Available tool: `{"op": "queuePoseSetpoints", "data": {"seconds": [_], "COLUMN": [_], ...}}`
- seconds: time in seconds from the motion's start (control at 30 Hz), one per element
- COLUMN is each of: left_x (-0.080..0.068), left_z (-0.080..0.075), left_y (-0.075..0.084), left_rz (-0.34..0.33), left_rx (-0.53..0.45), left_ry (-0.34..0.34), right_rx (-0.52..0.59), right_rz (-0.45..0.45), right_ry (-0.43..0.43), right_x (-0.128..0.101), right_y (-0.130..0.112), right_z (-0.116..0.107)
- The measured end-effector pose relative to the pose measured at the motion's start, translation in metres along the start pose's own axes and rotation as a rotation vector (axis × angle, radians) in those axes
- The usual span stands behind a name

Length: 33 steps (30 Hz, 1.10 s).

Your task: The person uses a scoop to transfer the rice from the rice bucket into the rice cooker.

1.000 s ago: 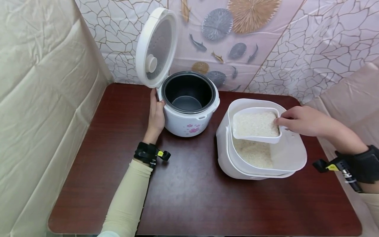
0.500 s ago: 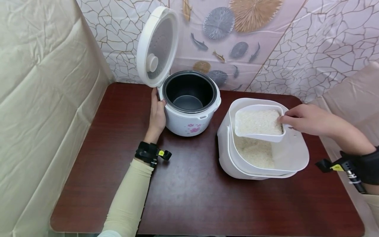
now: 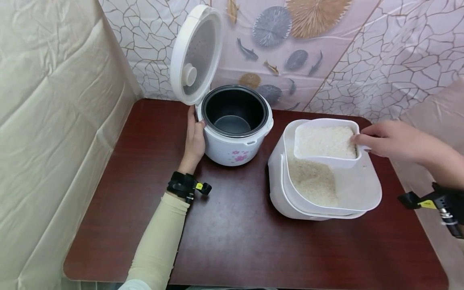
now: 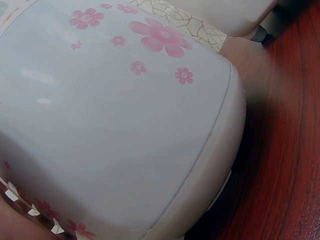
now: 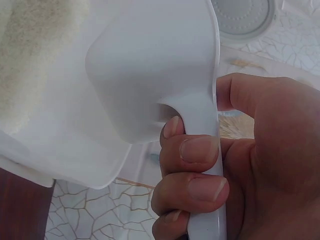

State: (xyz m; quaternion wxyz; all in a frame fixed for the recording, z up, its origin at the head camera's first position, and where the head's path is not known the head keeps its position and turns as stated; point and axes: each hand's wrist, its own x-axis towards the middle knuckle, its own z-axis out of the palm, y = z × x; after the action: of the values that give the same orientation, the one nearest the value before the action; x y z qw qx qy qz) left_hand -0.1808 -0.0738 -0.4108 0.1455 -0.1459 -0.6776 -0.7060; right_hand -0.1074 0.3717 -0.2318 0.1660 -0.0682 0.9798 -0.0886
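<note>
Right hand (image 3: pixel 389 140) grips the handle of a white plastic scoop (image 3: pixel 326 143), fingers (image 5: pixel 200 150) curled round the handle, thumb on the other side. Scoop is heaped with raw white rice and held level above the far end of the white rounded-square plastic rice bin (image 3: pixel 359 193), likely so spilled grains fall back inside. Bin sits toward the right edge of the dark red-brown wooden table (image 3: pixel 235 241), loose rice (image 3: pixel 313 181) piled on its left side. Left hand (image 3: pixel 195 141) rests flat against the left side of the white flower-print rice cooker (image 3: pixel 235 129), fingers relaxed on the shell, probably to steady it. Cooker stands near the table's back edge, just left of the bin, not touching. Its white round hinged lid (image 3: pixel 193 54) stands upright, leaving the black inner pot (image 3: pixel 233 112) open and empty. Left wrist view shows only cooker shell (image 4: pixel 125 125) and table.
</note>
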Motion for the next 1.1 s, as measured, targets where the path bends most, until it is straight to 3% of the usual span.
{"op": "queuePoseSetpoints", "data": {"seconds": [0.23, 0.47, 0.6, 1.1], "left_x": [0.001, 0.008, 0.009, 0.011], "left_z": [-0.003, -0.007, -0.006, -0.003], "left_y": [-0.002, -0.034, -0.042, -0.037], "left_rz": [0.002, 0.012, 0.009, -0.010], "left_rx": [-0.001, 0.001, 0.013, 0.019], "left_ry": [0.006, 0.023, 0.032, 0.026], "right_rx": [-0.033, -0.052, -0.021, 0.111], "right_rz": [-0.017, -0.019, -0.020, -0.006], "right_ry": [0.029, 0.023, 0.023, -0.042], "right_x": [0.003, 0.007, 0.011, 0.038], "right_y": [-0.006, -0.015, -0.021, -0.039], "right_z": [-0.009, -0.017, -0.018, -0.028]}}
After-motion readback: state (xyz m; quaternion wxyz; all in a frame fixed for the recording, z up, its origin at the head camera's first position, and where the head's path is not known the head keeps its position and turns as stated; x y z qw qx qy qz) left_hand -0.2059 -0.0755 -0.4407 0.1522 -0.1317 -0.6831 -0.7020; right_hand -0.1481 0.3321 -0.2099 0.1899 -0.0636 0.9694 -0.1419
